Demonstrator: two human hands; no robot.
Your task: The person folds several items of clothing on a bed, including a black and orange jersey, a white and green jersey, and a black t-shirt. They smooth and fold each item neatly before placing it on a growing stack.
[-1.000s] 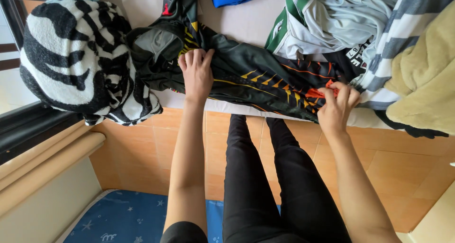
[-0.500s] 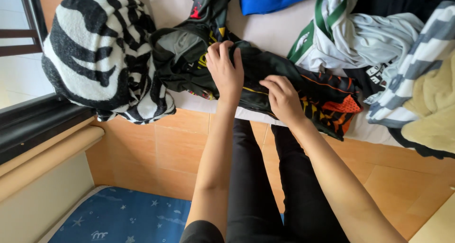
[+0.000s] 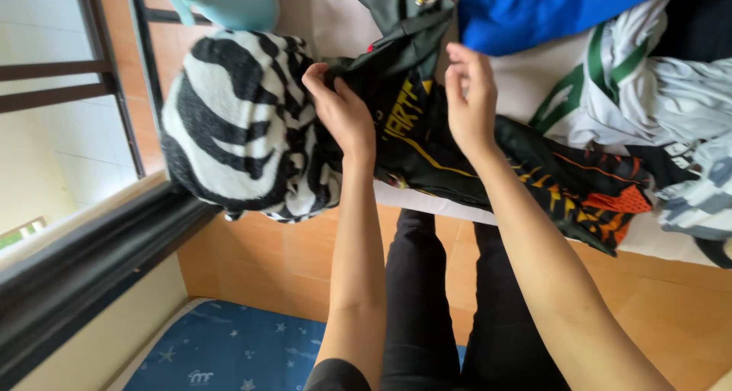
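Black-and-white zebra-striped fleece [image 3: 236, 124] lies bunched at the left end of the white surface [image 3: 526, 82], with a pale blue soft thing [image 3: 232, 2] above it at the top edge. Just to its right our left hand [image 3: 341, 110] closes its fingers on a fold of the dark jersey [image 3: 427, 143], which has yellow lines across it and orange and red marks toward its far end. That jersey lies across the near edge of the surface, from beside the striped fleece out to the right, with its right end hanging a little over the edge. Our right hand [image 3: 469, 101] hovers over the middle of the jersey with its fingers loosely curled and slightly apart; we cannot tell whether it touches the cloth. Farther right, a blue garment [image 3: 549, 10] lies at the top, and a white shirt with green stripes [image 3: 610, 86] is heaped beside it.
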